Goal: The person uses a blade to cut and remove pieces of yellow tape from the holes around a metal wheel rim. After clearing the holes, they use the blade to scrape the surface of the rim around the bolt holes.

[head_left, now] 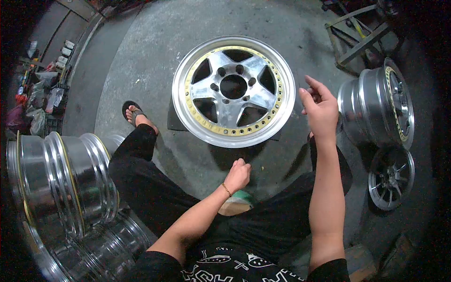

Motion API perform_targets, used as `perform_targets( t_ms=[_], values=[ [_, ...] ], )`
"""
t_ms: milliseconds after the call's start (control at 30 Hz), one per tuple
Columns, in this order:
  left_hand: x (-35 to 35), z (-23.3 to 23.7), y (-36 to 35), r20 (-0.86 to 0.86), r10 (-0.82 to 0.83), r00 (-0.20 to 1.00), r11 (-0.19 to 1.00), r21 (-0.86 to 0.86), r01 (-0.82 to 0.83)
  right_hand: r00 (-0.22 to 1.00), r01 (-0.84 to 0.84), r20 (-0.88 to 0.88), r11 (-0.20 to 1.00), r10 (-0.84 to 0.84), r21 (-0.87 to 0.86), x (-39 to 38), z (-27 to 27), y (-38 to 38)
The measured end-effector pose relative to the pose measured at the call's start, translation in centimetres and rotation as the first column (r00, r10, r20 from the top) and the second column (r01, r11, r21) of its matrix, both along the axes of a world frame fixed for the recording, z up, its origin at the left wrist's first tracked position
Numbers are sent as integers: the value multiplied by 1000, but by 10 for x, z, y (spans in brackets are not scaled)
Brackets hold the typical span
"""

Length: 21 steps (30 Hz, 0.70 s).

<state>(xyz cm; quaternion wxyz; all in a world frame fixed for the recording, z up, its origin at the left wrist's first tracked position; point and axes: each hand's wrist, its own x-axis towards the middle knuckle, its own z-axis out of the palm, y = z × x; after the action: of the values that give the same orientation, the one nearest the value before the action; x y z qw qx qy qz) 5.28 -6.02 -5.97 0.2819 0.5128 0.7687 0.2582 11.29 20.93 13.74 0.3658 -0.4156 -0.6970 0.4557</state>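
Note:
A polished five-spoke wheel rim [204,88] lies face up on the floor in front of me, with a yellowish ring of small bolt holes around its face. Several of those holes along the lower right look dark, and one at the bottom looks filled. My left hand [238,175] is closed below the rim's near edge, apart from it; whatever it may hold is hidden. To the right of the rim, my right hand [321,108] is raised with the index finger stretched out and the thumb apart. No object shows in it.
Stacked metal wheel barrels [40,174] stand at my left. Another wheel [376,105] stands on edge at the right, with a dark multi-spoke wheel [391,178] nearer me. A metal frame [359,47] is at the back right. Shelves with bags [40,101] line the left.

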Motion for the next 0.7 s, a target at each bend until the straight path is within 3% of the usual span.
perform_targets(
  t_ms=[333,433,500,600,700],
  values=[
    [-7,3,1,47,0,999,1000,-7,0,1000,9,-11,997,-9,72,0,-3,3],
    [-8,12,5,88,70,994,997,31,-73,1000,20,-12,999,-21,-45,0,2,1],
    [-9,16,7,158,84,984,995,-61,-75,1000,17,-27,1000,-16,12,1,-3,3],
    [-8,17,8,135,51,990,998,-34,-47,1000,1,25,994,-4,111,1,-4,2],
    [-7,14,11,134,40,990,999,-7,-40,1000,19,-9,997,-19,72,1,-4,1]
  ],
)
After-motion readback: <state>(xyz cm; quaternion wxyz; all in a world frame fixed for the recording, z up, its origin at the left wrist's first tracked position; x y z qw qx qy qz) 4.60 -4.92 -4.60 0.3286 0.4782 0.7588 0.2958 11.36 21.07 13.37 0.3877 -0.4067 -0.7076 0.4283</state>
